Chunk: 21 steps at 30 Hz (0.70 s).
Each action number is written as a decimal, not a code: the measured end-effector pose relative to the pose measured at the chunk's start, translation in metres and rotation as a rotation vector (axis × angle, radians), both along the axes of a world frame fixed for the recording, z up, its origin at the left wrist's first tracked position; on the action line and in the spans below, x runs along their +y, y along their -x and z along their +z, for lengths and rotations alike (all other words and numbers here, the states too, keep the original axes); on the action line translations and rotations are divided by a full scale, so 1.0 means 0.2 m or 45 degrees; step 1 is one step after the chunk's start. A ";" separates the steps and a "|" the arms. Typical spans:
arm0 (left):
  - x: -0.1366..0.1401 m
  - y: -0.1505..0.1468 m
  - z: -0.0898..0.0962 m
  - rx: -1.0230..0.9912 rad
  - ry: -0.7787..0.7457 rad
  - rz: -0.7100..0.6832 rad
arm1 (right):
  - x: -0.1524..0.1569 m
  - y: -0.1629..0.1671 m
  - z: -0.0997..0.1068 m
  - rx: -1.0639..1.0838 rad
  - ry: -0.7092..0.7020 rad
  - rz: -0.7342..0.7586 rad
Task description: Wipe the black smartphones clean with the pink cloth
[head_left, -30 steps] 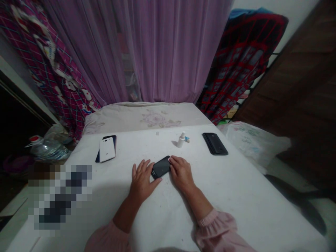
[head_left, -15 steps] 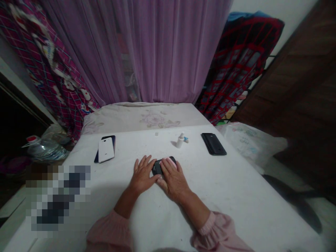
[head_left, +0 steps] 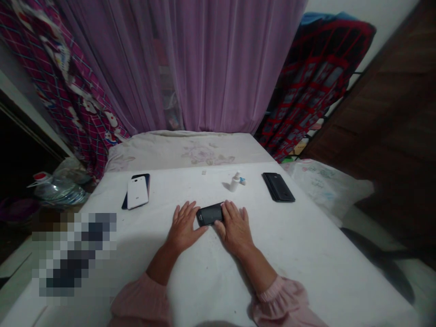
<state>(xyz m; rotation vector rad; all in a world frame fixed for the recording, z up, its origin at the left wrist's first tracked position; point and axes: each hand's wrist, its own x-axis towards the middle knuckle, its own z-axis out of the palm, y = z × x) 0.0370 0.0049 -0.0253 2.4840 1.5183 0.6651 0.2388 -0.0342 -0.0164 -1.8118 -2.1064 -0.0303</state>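
Observation:
A black smartphone (head_left: 210, 215) lies screen up on the white tabletop, slightly tilted to the right. My left hand (head_left: 184, 227) steadies its left end, index finger at the upper corner and thumb at the lower edge, the other fingers spread on the table. Over the phone's right end lies my right hand (head_left: 236, 229), fingers pressed down on a pink cloth, of which only a sliver shows by the fingertips. That end of the phone is hidden under the hand. Beyond the right hand stands a small white spray bottle (head_left: 234, 183).
A white phone (head_left: 138, 193) rests on a dark one at the left. Dark phones (head_left: 278, 187) are stacked at the right. A blue-and-white bit (head_left: 242, 180) lies behind the bottle. A large water bottle (head_left: 59, 188) stands left of the table, a plastic bag (head_left: 327, 186) right of it.
My right hand has slid right along the phone with the pink cloth, uncovering more of the screen. My left hand stays at the phone's left end.

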 end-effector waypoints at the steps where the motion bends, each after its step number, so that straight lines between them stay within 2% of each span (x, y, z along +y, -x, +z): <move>1: 0.00 0.00 0.00 -0.001 0.005 -0.006 | 0.01 0.01 0.01 0.002 0.008 0.000; 6: 0.01 0.00 0.02 0.006 0.062 -0.018 | 0.04 0.08 0.08 0.037 0.059 0.011; 13: 0.01 0.01 0.02 -0.001 0.059 -0.033 | 0.01 0.20 0.10 0.072 0.015 0.349; 17: 0.01 0.00 0.02 -0.028 0.039 -0.008 | -0.07 0.17 0.09 0.078 -0.005 0.471; 21: 0.01 0.00 0.02 -0.058 0.032 -0.014 | -0.13 0.05 0.07 0.038 0.022 0.399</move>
